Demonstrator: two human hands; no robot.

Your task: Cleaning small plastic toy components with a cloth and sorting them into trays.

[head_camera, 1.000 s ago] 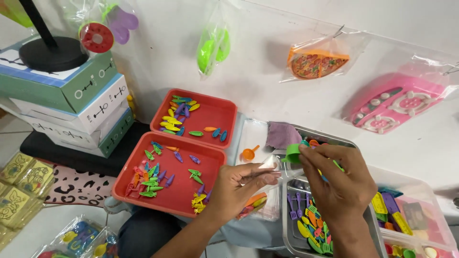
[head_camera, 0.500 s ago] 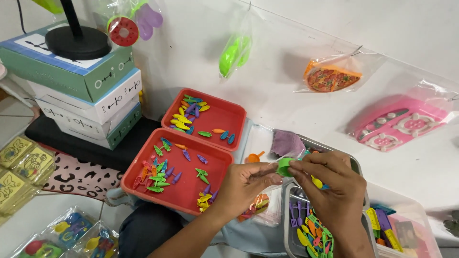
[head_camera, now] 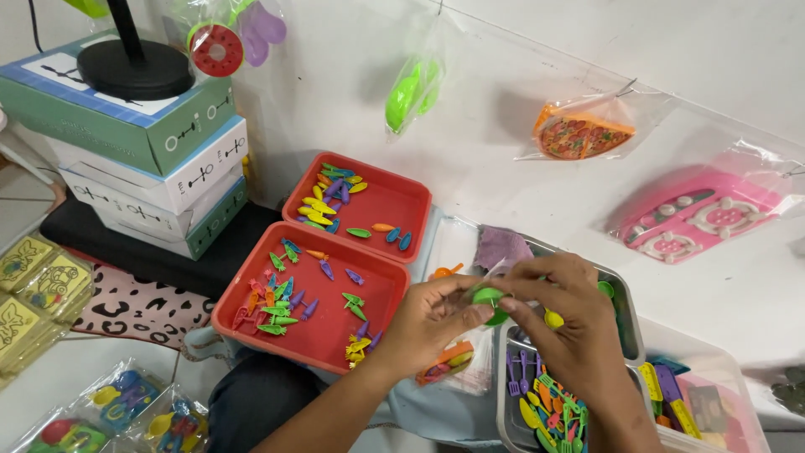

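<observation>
White wall, green toy cup between fingers

The 2 red trays are smooth, glossy plastic; the green cup matches (bag clear film), beside a dull metal tray.

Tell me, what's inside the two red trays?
The far red tray and the near red tray hold small plastic toy vegetables in many colours. The left hand covers the near tray's right corner.
</observation>
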